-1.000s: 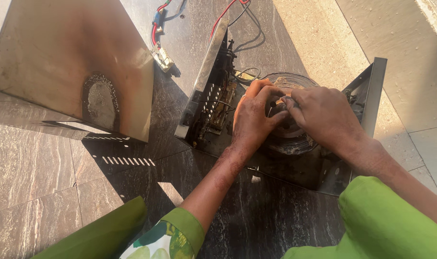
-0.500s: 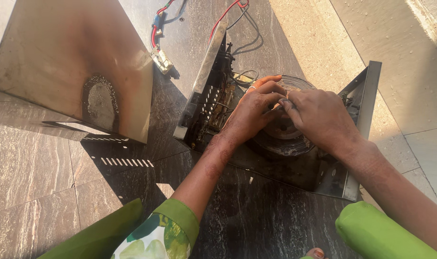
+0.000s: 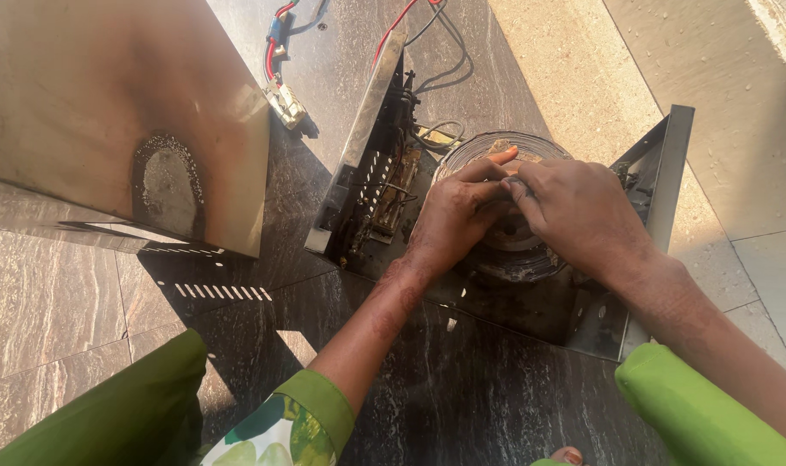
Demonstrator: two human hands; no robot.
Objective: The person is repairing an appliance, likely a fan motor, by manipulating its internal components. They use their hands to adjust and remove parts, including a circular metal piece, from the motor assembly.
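Both hands, the left hand [image 3: 455,216] and right hand [image 3: 574,216], were curled together on top of the round wound coil [image 3: 514,246] seated in the opened metal chassis [image 3: 660,198] on the floor, whose scorched cover [image 3: 125,121] already lay off beside it, with wires [image 3: 410,26] trailing loose, so the dismantling looked partway done

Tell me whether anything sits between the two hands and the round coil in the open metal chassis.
Nothing visible does. The left hand and right hand both already rest on top of the round coil inside the metal chassis.
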